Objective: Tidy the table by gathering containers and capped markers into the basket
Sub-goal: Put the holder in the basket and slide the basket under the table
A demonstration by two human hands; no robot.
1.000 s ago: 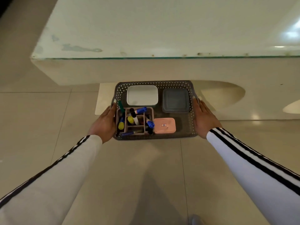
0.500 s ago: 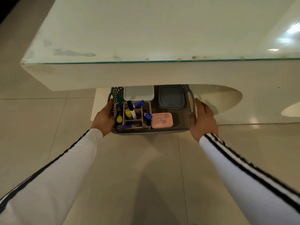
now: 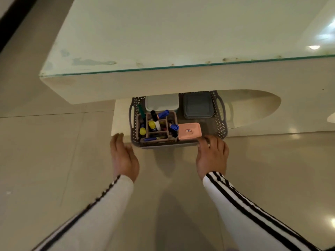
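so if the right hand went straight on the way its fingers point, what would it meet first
The near wall of the grey perforated plastic basket; the fingertips of the right hand look at or almost on it, with the pink lidded box behind.

The table (image 3: 163, 33) hides the far ends of the basket (image 3: 220, 124), white container (image 3: 162, 104) and grey container (image 3: 198, 106).

The basket (image 3: 220, 124) sits on the tiled floor (image 3: 54, 151), partly under the table (image 3: 163, 82).
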